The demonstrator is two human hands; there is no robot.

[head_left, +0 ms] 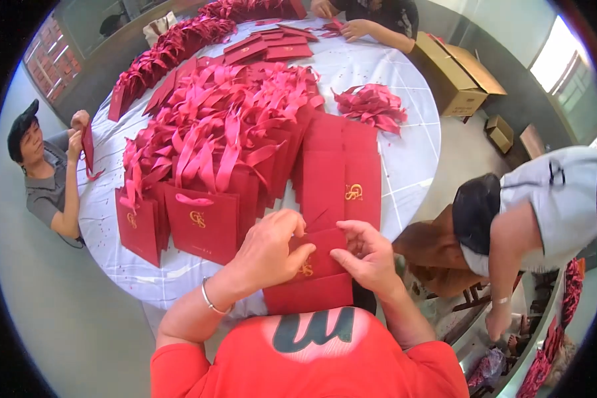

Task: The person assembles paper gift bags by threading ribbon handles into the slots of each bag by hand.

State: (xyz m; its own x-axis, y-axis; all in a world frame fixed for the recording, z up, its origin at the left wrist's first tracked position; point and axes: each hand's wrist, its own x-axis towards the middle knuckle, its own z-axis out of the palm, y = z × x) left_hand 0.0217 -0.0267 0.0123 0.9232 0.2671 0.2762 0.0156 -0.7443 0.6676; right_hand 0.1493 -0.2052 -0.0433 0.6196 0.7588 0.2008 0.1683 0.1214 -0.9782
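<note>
A flat red paper gift bag with a gold emblem lies in front of my chest, at the near edge of the table. My left hand is at its upper left, with the fingers curled and the thumb over its face. At the right edge, my right hand has its thumb on the front and its bent fingers around the upper corner. Another red bag panel shows below. Just beyond my hands lie stacks of flat red bags. To the left stand finished bags with pink-red ribbon handles.
Loose ribbons lie heaped on the white-covered table. More bags lie farther back. One person at left holds a bag; another sits across. A person bends at right. Cardboard boxes stand behind.
</note>
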